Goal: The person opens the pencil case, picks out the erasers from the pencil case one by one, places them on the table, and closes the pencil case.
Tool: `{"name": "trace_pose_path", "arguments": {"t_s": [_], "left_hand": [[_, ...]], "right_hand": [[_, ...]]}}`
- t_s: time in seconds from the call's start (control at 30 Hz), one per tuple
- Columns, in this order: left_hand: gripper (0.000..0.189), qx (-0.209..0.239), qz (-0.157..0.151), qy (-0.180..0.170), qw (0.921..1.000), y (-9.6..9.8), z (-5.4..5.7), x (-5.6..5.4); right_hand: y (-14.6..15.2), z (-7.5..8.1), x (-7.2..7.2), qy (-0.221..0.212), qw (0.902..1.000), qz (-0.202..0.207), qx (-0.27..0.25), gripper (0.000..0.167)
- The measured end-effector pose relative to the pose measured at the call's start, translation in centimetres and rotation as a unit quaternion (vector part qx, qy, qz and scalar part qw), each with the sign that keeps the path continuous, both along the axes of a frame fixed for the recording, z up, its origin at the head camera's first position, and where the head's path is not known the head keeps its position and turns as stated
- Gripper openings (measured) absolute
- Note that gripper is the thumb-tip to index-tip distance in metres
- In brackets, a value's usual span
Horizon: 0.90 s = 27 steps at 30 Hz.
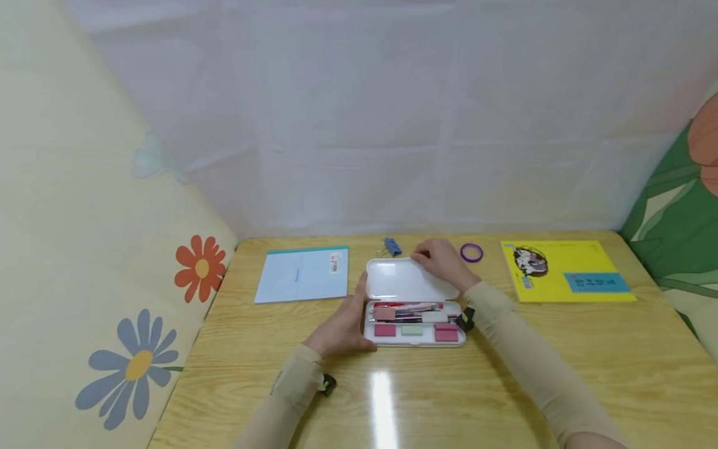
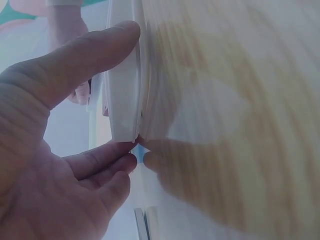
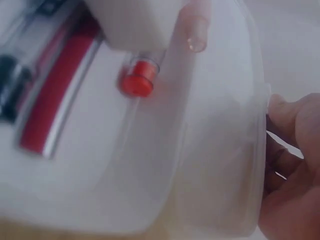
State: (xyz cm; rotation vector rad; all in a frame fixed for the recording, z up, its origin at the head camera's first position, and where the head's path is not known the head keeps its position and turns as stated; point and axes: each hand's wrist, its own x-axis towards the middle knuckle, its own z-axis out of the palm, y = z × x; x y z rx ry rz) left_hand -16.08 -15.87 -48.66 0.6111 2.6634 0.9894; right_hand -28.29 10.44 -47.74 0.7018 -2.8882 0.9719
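A white pencil case (image 1: 415,343) lies with its lid (image 1: 401,280) tipped back. Pens and pencils (image 1: 409,306) fill its rear part; in front sit a pink eraser-like block (image 1: 384,330), a pale green one (image 1: 412,330) and another pink one (image 1: 446,335). My left hand (image 1: 342,324) grips the left end of the case, thumb at the front wall (image 2: 124,95) and fingers round toward the back. At the lid's far right edge, my right hand (image 1: 443,262) pinches the rim, seen also in the right wrist view, where a red-ended pen (image 3: 139,82) shows inside.
A light blue notebook (image 1: 303,274) lies to the left, a yellow book (image 1: 552,274) to the right. Behind the case are a blue binder clip (image 1: 392,247) and a purple ring (image 1: 472,252). White cloth (image 1: 359,125) hangs behind the wooden table (image 1: 449,399).
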Motion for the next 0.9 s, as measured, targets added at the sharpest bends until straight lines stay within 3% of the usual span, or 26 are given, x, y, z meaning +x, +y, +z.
{"name": "trace_pose_path", "arguments": {"t_s": [0.23, 0.43, 0.7, 0.9], "left_hand": [[0.149, -0.010, 0.001, -0.003, 0.9999, 0.1, -0.1, 0.1], [0.149, -0.015, 0.003, -0.005, 0.9999, 0.1, -0.3, 0.1], [0.149, -0.016, 0.002, -0.006, 0.9999, 0.1, -0.3, 0.0], [0.148, -0.013, 0.009, -0.008, 0.9998, 0.2, 0.0, -0.1]], "right_hand": [[0.6, 1.0, 0.5, -0.024, 0.9995, 0.018, -0.012, 0.020], [1.1, 2.6, 2.2, -0.028, 0.9987, 0.024, -0.035, 0.023], [2.5, 3.7, 5.6, 0.075, 0.9931, 0.011, -0.090, 0.023], [2.4, 2.9, 8.2, 0.109, 0.9861, 0.060, -0.111, 0.026]]}}
